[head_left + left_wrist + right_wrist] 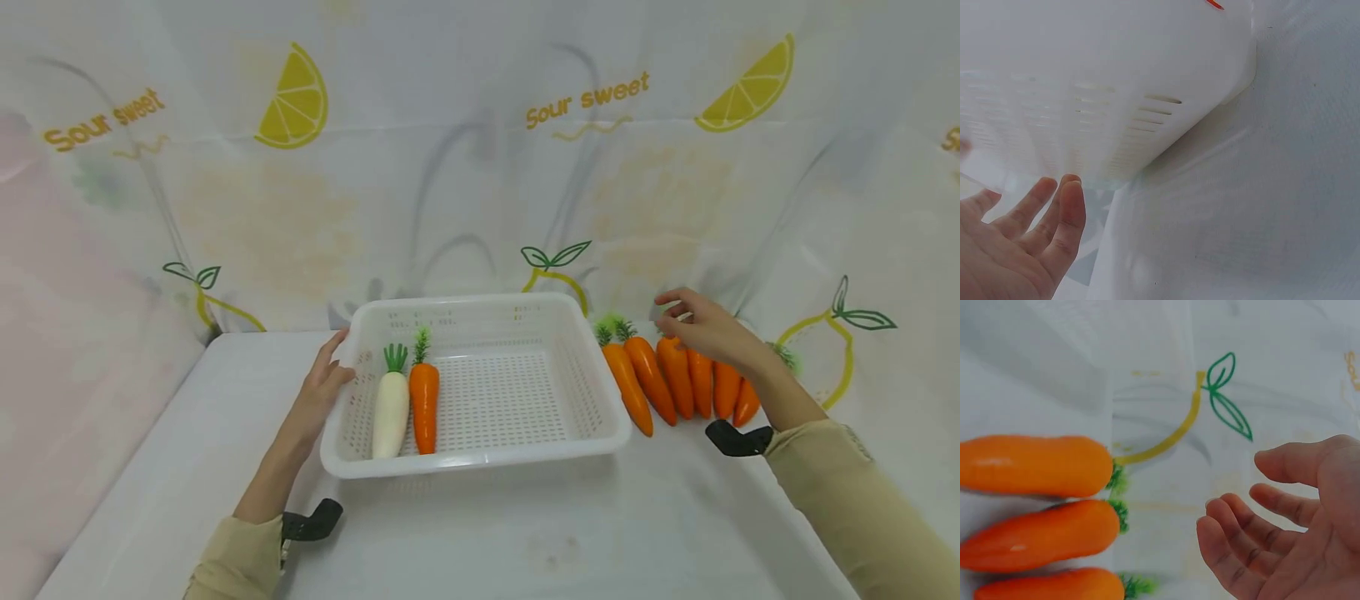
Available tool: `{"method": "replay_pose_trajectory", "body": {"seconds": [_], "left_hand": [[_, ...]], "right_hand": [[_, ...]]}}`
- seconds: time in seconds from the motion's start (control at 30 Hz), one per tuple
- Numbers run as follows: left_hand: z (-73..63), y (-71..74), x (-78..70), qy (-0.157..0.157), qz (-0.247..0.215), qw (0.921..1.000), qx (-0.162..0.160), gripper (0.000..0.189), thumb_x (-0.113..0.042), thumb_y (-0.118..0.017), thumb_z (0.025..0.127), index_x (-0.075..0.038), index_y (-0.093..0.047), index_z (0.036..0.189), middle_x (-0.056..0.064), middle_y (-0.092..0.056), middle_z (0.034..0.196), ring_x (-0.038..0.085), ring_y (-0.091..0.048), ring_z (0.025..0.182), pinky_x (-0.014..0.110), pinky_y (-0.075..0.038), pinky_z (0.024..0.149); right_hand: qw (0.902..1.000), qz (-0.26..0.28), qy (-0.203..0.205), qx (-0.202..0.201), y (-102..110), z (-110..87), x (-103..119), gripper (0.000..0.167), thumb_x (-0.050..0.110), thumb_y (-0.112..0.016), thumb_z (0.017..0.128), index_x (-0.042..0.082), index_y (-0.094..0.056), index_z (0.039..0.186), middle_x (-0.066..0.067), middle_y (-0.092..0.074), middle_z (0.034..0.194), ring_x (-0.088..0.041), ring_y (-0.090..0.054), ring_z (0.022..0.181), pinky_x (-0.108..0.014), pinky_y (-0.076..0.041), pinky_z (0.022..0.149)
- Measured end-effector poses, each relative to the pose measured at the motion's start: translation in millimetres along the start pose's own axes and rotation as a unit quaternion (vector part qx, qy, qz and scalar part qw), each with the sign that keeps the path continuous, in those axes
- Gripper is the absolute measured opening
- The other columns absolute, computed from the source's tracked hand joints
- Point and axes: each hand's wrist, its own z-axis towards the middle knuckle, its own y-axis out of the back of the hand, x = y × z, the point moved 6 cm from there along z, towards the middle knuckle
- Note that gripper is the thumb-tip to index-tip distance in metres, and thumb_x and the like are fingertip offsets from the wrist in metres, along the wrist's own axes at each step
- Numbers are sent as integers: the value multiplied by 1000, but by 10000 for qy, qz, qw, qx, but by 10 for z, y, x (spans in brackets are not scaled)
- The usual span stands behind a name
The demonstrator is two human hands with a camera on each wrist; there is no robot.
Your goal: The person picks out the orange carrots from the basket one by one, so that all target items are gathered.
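Observation:
A white plastic basket [487, 458] with slotted walls stands on the table. Inside it, toward the left, a white radish [391, 415] with green leaves lies beside an orange carrot [424, 408]. My left hand [321, 396] is at the basket's left side, its fingertips right at the wall; in the left wrist view the fingers [1069, 215] are spread and loosely bent. My right hand [701, 329] hovers over the leafy ends of a row of carrots [651, 379] right of the basket. The right wrist view shows its fingers [1229, 550] loosely bent, with nothing between them.
The carrots lie side by side, close to the basket's right wall, tips toward me. Behind the table hangs a white cloth [465, 183] printed with lemons and lettering. A white cover [525, 533] spreads over the table in front of the basket.

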Motion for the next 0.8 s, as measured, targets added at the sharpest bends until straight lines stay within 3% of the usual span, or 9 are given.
{"method": "replay_pose_trajectory", "body": {"seconds": [0.23,0.5,0.8], "left_hand": [[3,-4,1,-20,-49,10000,-22,62,-24,-35,98,-28,-6,153,22,-39,142,24,-54,108,31,-47,80],[1,-12,20,44,-49,10000,-57,62,-25,-34,98,-30,-6,152,21,-37,144,36,-50,117,31,-46,81],[-6,-2,7,35,-25,10000,-52,61,-25,-35,98,-31,-8,152,22,-41,144,34,-54,114,31,-48,79]], "right_hand": [[9994,-145,270,136,-145,160,413,51,38,-49,97,11,-36,138,-19,-50,129,-26,-62,98,-37,-53,80],[9954,579,483,596,-469,345,773,47,24,-51,97,6,-36,137,-20,-49,125,-33,-55,105,-37,-53,81],[9894,850,703,943,-801,504,1047,45,24,-52,96,8,-37,135,-19,-49,126,-32,-54,107,-40,-52,86]]}}
